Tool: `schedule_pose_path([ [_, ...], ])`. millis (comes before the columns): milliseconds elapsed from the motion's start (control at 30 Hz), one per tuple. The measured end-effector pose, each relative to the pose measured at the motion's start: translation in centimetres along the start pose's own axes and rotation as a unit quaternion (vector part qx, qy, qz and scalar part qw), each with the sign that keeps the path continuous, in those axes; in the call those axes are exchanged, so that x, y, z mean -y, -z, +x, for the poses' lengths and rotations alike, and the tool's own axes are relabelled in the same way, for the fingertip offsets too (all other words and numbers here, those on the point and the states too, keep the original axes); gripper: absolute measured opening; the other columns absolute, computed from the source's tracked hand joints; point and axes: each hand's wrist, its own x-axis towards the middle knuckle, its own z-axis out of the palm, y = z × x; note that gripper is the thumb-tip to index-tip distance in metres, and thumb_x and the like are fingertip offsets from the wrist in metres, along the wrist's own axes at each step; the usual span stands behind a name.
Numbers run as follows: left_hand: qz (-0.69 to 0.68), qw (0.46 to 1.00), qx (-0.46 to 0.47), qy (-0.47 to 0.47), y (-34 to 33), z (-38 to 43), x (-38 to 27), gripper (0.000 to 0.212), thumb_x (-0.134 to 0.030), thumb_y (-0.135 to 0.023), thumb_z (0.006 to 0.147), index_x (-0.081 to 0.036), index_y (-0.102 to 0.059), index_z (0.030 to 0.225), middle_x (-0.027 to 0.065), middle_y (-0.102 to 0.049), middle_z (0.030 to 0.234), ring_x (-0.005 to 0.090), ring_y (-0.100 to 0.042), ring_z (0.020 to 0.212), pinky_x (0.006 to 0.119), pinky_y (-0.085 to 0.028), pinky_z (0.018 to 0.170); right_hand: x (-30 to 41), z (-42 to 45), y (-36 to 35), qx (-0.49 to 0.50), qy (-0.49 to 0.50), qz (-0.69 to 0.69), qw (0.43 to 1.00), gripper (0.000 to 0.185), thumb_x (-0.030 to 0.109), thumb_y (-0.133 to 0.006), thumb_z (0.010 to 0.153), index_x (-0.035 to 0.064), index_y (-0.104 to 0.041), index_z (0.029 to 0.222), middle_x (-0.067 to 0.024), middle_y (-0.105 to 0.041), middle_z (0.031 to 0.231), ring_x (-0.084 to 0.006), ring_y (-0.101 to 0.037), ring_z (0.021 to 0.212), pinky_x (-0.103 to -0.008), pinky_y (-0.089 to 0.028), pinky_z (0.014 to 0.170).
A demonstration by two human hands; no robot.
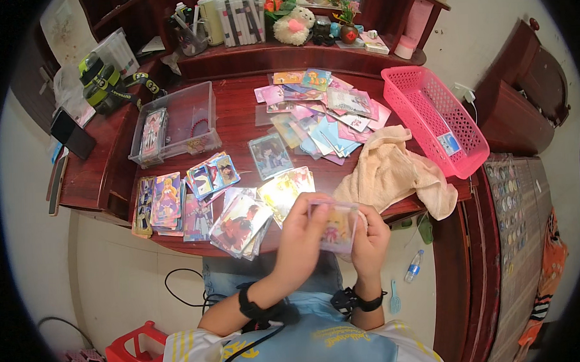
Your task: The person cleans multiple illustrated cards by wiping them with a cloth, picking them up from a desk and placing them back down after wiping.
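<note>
Near the front edge of the dark red desk, my left hand grips a clear-sleeved picture card from its left side, thumb on top. My right hand holds the card's right side, with a bit of pale cloth showing by its fingers. A peach towel lies just beyond my right hand. Left of my hands are a fanned pile of cards, shiny yellow cards and neat stacks of picture cards. One sleeved card lies apart, below a loose heap of cards.
An open clear plastic box with cards stands at the left. A pink perforated basket sits at the right edge. Markers, a plush toy and a small vase line the back shelf. A smartphone leans at far left.
</note>
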Motion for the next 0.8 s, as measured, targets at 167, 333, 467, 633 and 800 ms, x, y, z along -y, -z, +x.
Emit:
schedule_pose_path([
  [167,0.18,0.972,-0.013,-0.152,-1.4,0.8,2.4,0.028,-0.004,-0.054,0.09,0.0,-0.046,0.117,0.0064,-0.048,0.106,0.0124,-0.047,0.094,0.025,-0.038,0.084,-0.6,0.2,-1.4,-0.059,0.063,0.02,0.996,0.019,0.008,-0.05,0.093,-0.0054,-0.061,0.102,-0.0039,-0.065,0.082,-0.0064,-0.057,0.075,-0.0224,-0.047,0.067],
  [333,0.265,0.933,-0.03,-0.241,-1.1,0.9,2.8,0.042,-0.009,-0.049,0.09,-0.001,-0.039,0.13,0.0131,-0.042,0.116,0.0202,-0.043,0.104,0.031,-0.036,0.09,-0.7,0.3,-1.1,-0.031,0.046,0.022,0.998,0.019,0.009,-0.052,0.091,-0.0043,-0.061,0.101,-0.0064,-0.067,0.085,-0.0081,-0.059,0.076,-0.0236,-0.048,0.068],
  [467,0.458,0.841,0.056,-0.282,-1.2,1.0,2.2,0.056,-0.023,-0.053,0.086,0.001,-0.036,0.133,0.0197,-0.04,0.122,0.0303,-0.042,0.111,0.038,-0.032,0.099,-0.2,0.0,-1.5,-0.056,0.069,0.008,0.996,0.019,0.007,-0.055,0.087,-0.0038,-0.061,0.102,-0.0066,-0.066,0.086,-0.0086,-0.059,0.077,-0.0248,-0.048,0.069],
  [633,0.332,0.913,0.048,-0.232,-1.3,0.8,2.5,0.07,-0.034,-0.056,0.082,0.001,-0.03,0.137,0.0195,-0.037,0.132,0.0298,-0.037,0.122,0.039,-0.026,0.105,1.3,-0.5,-1.9,-0.05,0.095,-0.004,0.994,0.027,0.009,-0.059,0.082,-0.004,-0.061,0.104,-0.0127,-0.063,0.097,-0.0187,-0.06,0.088,-0.03,-0.047,0.078],
  [800,0.125,0.983,0.032,-0.129,-2.0,0.6,0.6,0.077,-0.056,-0.037,0.086,-0.001,-0.025,0.139,0.0204,-0.037,0.135,0.0273,-0.036,0.127,0.038,-0.026,0.106,2.6,-0.3,-1.2,0.091,0.198,-0.059,0.974,0.031,0.011,-0.056,0.081,-0.0039,-0.06,0.107,-0.0194,-0.059,0.104,-0.0303,-0.058,0.095,-0.0358,-0.045,0.084],
])
